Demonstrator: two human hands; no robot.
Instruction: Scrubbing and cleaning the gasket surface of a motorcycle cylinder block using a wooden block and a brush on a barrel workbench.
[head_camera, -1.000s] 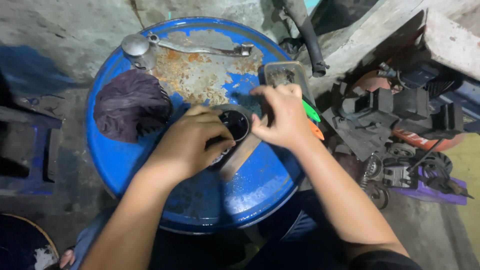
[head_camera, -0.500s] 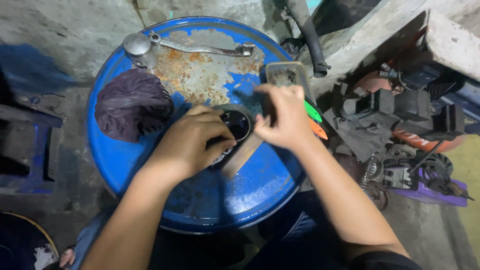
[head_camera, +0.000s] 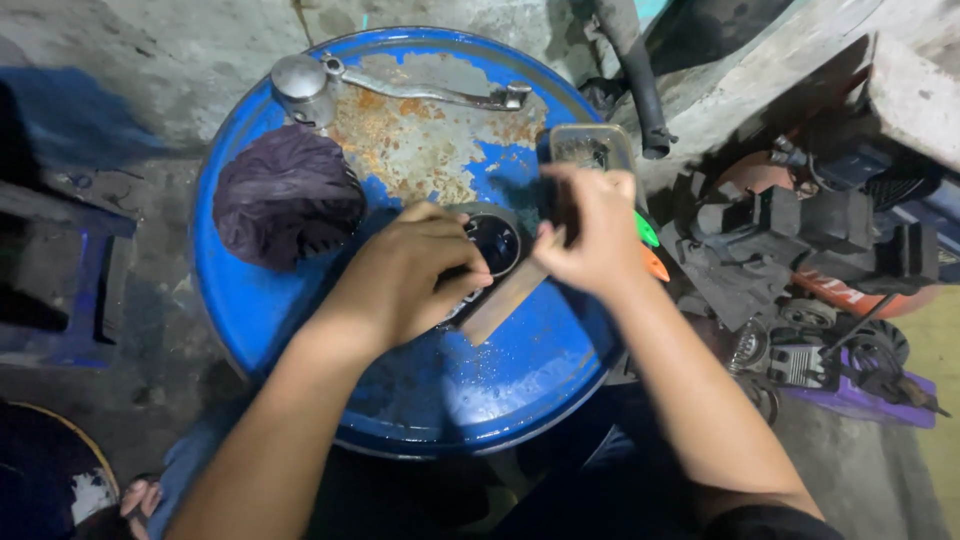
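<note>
A dark round part (head_camera: 492, 243), ring-shaped with a black hollow in its middle, sits just past the centre of a blue drum top (head_camera: 520, 370), and on it rests a flat wooden strip (head_camera: 503, 300) that runs from the part down toward five o'clock. The left hand (head_camera: 400, 280) lies over the part's eight o'clock side, fingers curled and closed on its rim, pinning it to the drum. The right hand (head_camera: 590, 235), at three o'clock of the part, is closed round a dark slim tool whose kind cannot be told, its tip hidden behind the fingers near the part's edge. By the look of it the step in hand is working on the steadied part with that tool; the next move would call for a firm left grip so the round piece does not turn or slide on the wet-looking paint. Outward on the drum, a dark purple rag (head_camera: 288, 195) lies bunched at ten o'clock, a metal lever with a round knob (head_camera: 390, 85) spans the rusty patch at twelve, and a small clear tray (head_camera: 590, 148) stands at one o'clock. Around the drum is stained concrete floor, with a heap of black engine parts (head_camera: 800, 230) at three o'clock and a blue stool (head_camera: 70, 290) at nine.
</note>
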